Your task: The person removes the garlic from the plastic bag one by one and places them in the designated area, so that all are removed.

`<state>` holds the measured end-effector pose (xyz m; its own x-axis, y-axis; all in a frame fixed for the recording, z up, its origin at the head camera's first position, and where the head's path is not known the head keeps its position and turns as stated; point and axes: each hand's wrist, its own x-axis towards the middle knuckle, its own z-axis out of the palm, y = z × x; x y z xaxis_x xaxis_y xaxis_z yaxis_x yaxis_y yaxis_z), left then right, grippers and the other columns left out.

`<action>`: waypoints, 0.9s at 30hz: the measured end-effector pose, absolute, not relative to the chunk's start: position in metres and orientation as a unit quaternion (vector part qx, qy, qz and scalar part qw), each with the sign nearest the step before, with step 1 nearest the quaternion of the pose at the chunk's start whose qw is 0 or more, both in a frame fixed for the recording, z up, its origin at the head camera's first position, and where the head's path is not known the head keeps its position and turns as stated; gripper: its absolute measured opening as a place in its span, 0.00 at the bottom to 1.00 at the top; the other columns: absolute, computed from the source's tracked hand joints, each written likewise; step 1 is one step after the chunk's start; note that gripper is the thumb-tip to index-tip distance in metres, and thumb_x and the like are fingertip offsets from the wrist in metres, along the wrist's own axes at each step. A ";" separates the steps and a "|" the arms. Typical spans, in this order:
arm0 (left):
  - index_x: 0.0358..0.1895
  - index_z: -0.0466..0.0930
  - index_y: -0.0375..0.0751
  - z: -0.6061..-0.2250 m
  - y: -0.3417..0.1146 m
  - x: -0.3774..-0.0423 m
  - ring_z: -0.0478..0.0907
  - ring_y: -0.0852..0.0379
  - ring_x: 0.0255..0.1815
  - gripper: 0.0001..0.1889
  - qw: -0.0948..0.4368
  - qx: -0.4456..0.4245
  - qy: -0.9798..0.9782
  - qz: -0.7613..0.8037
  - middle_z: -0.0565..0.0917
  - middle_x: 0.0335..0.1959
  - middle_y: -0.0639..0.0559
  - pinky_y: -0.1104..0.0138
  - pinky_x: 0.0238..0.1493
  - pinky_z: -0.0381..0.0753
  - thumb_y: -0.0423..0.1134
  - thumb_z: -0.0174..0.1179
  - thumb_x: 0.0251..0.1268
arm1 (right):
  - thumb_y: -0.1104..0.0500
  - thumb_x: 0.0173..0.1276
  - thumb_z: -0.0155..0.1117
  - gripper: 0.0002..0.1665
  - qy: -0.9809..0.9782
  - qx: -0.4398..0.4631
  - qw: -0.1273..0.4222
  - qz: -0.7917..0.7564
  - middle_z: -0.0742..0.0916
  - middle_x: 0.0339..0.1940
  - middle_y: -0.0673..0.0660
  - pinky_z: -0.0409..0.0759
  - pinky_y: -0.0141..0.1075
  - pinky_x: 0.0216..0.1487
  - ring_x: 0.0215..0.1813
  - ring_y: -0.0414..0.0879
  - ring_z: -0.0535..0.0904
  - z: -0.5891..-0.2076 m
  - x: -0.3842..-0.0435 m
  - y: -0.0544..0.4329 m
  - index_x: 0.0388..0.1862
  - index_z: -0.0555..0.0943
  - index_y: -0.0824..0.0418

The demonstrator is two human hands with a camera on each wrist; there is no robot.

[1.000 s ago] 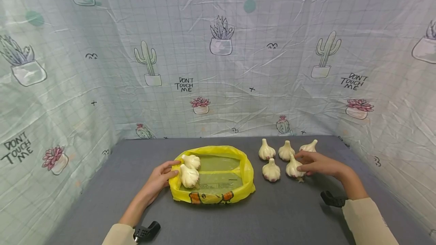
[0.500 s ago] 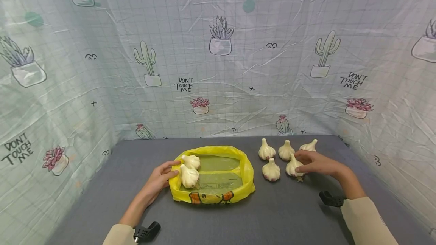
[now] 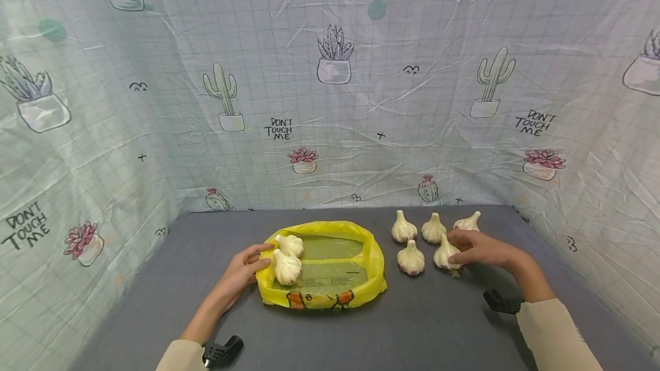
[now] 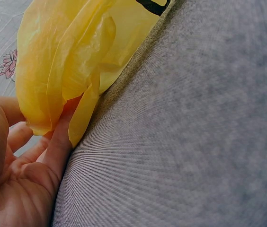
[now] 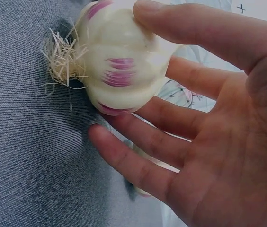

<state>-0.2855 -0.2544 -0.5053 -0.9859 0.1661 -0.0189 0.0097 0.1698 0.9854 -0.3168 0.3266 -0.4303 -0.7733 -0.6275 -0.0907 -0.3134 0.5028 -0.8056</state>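
In the head view, my left hand (image 3: 237,272) pinches the left rim of a yellow plastic bag (image 3: 380,268) that lies with its mouth spread wide. Two garlic bulbs (image 3: 286,267) sit inside it at that side. The left wrist view has the thumb at the bag's film (image 4: 43,80) and other fingers tucked behind it. At the right, my right hand (image 3: 487,249) grips a garlic bulb (image 3: 444,254) between thumb and fingers. Up close, this bulb (image 5: 119,61) shows purple streaks and dry roots (image 5: 65,61) facing the grey cloth; the little finger is stretched out below it.
Several more garlic bulbs (image 3: 411,258) stand around the held one, to its left and behind it; one bulb (image 3: 467,221) lies just behind my right fingers. Grey cloth (image 3: 335,339) covers the table. A cactus-print sheet (image 3: 381,176) rises at the back and sides.
The bulb at my right hand has shifted very slightly toward the front. My left hand and the yellow bag have stayed in place.
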 end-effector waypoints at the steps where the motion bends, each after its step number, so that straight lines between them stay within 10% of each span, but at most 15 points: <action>1: 0.75 0.69 0.40 -0.506 -0.255 -0.286 0.82 0.52 0.60 0.28 0.061 0.060 0.763 0.641 0.73 0.74 0.34 0.60 0.54 0.86 0.45 0.59 0.78 | 0.60 0.75 0.63 0.19 0.847 -0.278 0.191 -0.411 0.76 0.44 0.60 0.72 0.37 0.35 0.37 0.38 0.72 -0.430 -0.317 0.327 0.52 0.69 0.72; 11: 0.74 0.71 0.42 -0.507 -0.254 -0.287 0.82 0.52 0.59 0.27 0.059 0.052 0.759 0.646 0.73 0.74 0.36 0.60 0.53 0.86 0.45 0.60 0.77 | 0.58 0.75 0.65 0.32 0.858 -0.264 0.189 -0.397 0.78 0.65 0.75 0.81 0.39 0.49 0.63 0.54 0.77 -0.430 -0.316 0.327 0.68 0.66 0.75; 18: 0.75 0.68 0.39 -0.506 -0.255 -0.286 0.82 0.53 0.59 0.28 0.064 0.063 0.762 0.642 0.71 0.75 0.33 0.61 0.53 0.86 0.45 0.59 0.78 | 0.60 0.76 0.63 0.20 0.847 -0.279 0.202 -0.406 0.78 0.43 0.62 0.76 0.40 0.37 0.40 0.37 0.75 -0.433 -0.319 0.326 0.50 0.68 0.75; 27: 0.75 0.68 0.39 -0.504 -0.255 -0.286 0.82 0.51 0.60 0.29 0.064 0.069 0.758 0.645 0.72 0.74 0.33 0.60 0.53 0.86 0.46 0.59 0.78 | 0.62 0.76 0.62 0.16 0.839 -0.296 0.196 -0.413 0.74 0.34 0.54 0.72 0.42 0.33 0.34 0.38 0.72 -0.434 -0.320 0.325 0.44 0.67 0.73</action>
